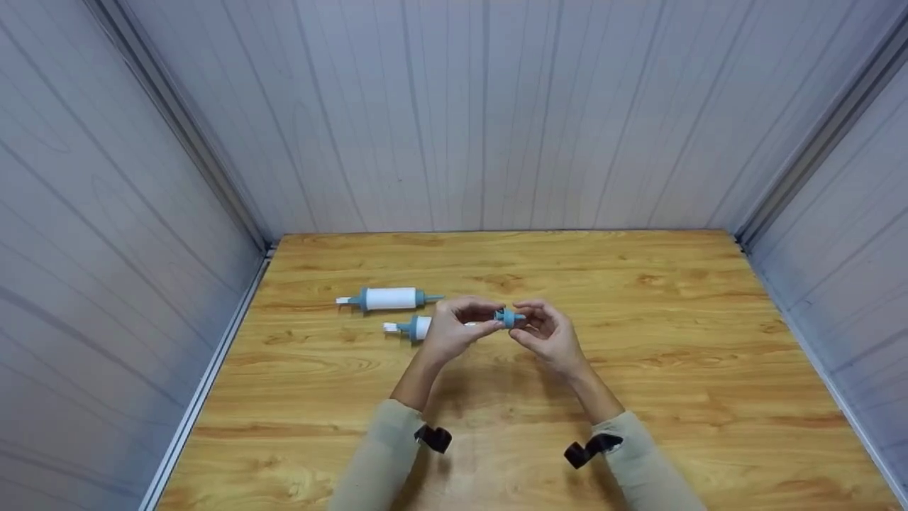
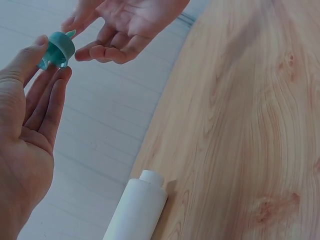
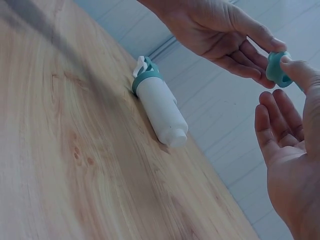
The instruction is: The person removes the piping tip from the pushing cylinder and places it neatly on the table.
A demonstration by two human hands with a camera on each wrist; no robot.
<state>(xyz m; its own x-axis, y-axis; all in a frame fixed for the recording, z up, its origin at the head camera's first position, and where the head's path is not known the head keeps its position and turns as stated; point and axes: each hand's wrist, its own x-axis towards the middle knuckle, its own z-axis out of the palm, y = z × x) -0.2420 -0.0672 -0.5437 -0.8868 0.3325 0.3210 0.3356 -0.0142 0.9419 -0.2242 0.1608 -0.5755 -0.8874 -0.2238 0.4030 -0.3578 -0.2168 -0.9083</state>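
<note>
My left hand (image 1: 452, 333) pinches a small teal nozzle cap (image 1: 506, 318) between thumb and fingertips, above the table. The cap's pointed tip faces my right hand (image 1: 557, 342), whose thumb and fingers stand apart around that end. In the right wrist view the right thumb (image 3: 295, 69) overlaps the cap (image 3: 275, 70). Below lies a white bottle (image 1: 423, 327), partly hidden behind my left hand; its uncapped neck shows in the left wrist view, where the bottle (image 2: 137, 210) lies at the bottom. At its other end is a teal collar (image 3: 146, 79) with a white tip.
Farther back and to the left lies a similar white bottle (image 1: 390, 298), with teal fittings at both ends. Both bottles lie on a wood-grain table (image 1: 638, 426). Pale panels stand around it, including a back wall (image 1: 454, 128) and side walls.
</note>
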